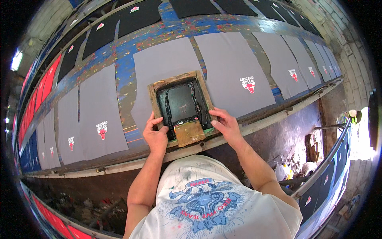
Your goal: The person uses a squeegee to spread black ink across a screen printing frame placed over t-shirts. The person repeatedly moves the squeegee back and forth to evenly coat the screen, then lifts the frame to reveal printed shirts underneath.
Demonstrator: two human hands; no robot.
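Note:
A wooden screen-printing frame point(175, 79) lies over the near part of a grey cloth panel point(165, 57) on the table. Black ink coats its mesh point(181, 101), thicker in streaks along both sides. Against the near inner end leans a squeegee point(189, 134) with a brownish, worn handle. My left hand point(155, 133) grips the frame's near left corner, fingers on the outside and thumb over the rim. The right side rail is held by my right hand point(227, 125), its thumb and fingers closed around the wood. Cloth directly under the frame is hidden.
Printed grey panels point(232, 63) lie in a row on both sides, each with a small red-and-white emblem. Black panels point(139, 18) and red ones point(47, 83) line the far side. A raised rail point(254, 128) runs along the near table edge. Another table point(318, 195) stands behind at right.

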